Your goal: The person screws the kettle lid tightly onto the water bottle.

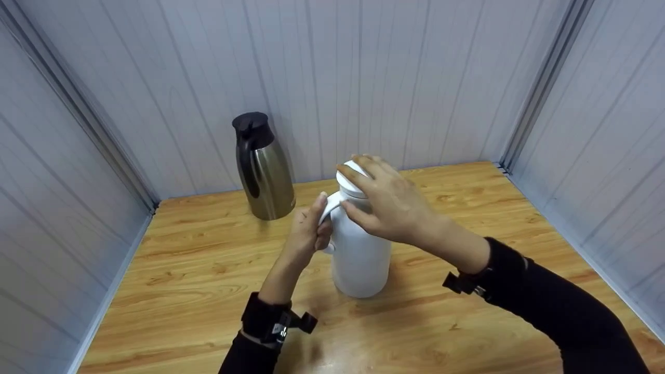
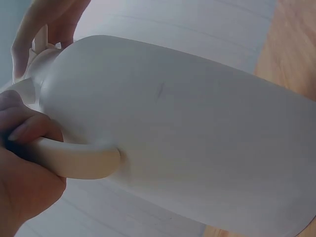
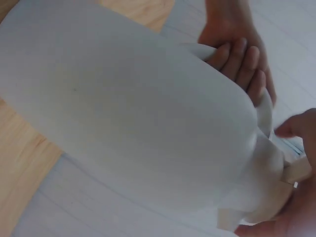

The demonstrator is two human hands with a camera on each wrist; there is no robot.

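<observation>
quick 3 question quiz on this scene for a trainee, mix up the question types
1. True or false: the left hand grips the handle of the white jug.
2. The right hand rests on: A the lid; B the steel jug; C the table.
3. Which jug stands untouched near the back wall?

Key: 1 true. 2 A. 3 the steel jug.

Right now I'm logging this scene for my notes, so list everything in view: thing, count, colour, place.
white jug: 1, white, table centre, upright
lid: 1, white, on the white jug
handle: 1, white, on the jug's left side
steel jug: 1, metallic with black top, back left by the wall
table: 1, light wood
walls: pale grey panels, three sides
left hand: grip round the handle
right hand: grip on the lid
</observation>
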